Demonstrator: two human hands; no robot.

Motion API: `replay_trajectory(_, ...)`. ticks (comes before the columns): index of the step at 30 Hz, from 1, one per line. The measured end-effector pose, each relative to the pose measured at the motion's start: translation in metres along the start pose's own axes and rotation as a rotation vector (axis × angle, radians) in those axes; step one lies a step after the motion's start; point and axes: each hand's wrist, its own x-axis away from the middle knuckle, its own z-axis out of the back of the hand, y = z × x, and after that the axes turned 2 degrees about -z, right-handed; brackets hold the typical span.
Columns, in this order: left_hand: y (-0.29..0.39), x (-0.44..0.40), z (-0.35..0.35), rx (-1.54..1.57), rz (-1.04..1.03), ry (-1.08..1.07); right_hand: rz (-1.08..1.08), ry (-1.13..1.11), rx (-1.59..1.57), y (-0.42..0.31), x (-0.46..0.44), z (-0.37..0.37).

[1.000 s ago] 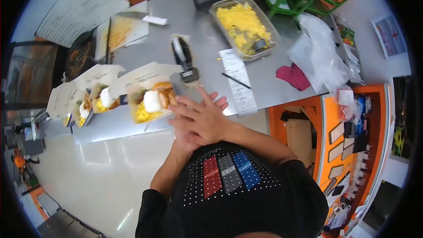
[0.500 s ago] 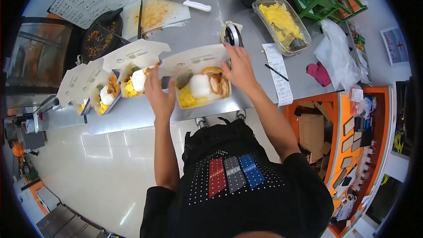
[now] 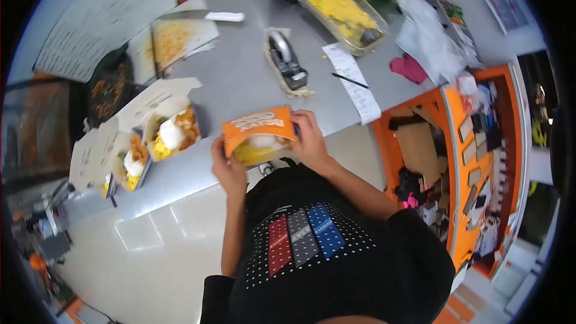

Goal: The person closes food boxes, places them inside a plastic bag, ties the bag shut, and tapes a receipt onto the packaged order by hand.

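A food box [image 3: 259, 125] with an orange printed lid sits at the counter's front edge. Its lid is folded part way over, and yellow food and a white mound show below it. My left hand [image 3: 229, 167] grips the box's left side. On the right side, my right hand [image 3: 310, 138] holds the box with its fingers at the lid's edge. To the left stand open boxes: one [image 3: 174, 134] with white, yellow and brown food, and another [image 3: 132, 165] beyond it.
Behind the held box lies a black and silver tape dispenser [image 3: 287, 63]. A receipt [image 3: 354, 81] with a black pen is to its right, near a clear tub [image 3: 345, 15] of yellow food. A white-handled knife [image 3: 225, 17] and a dark pan [image 3: 110, 87] lie farther back left.
The lid of the box between my hands has come up and over, showing its orange outside. My hands have closed on the box's two sides. The camera view has turned and shifted.
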Motion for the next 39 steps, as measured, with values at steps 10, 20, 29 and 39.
replay_trajectory(10,-0.002,0.005,-0.001,-0.197,-0.035,-0.107,0.069,-0.006,-0.067,0.013,0.011,-0.005)
replay_trajectory(20,-0.009,0.012,-0.003,-0.166,-0.039,-0.204,0.002,0.032,-0.191,0.011,0.015,-0.01)
replay_trajectory(29,-0.01,0.005,0.016,-0.013,-0.045,-0.473,-0.123,-0.076,-0.038,0.021,0.02,-0.008)
replay_trajectory(39,-0.011,-0.018,0.036,0.46,0.406,-0.534,-0.637,-0.35,-0.433,-0.01,-0.011,0.027)
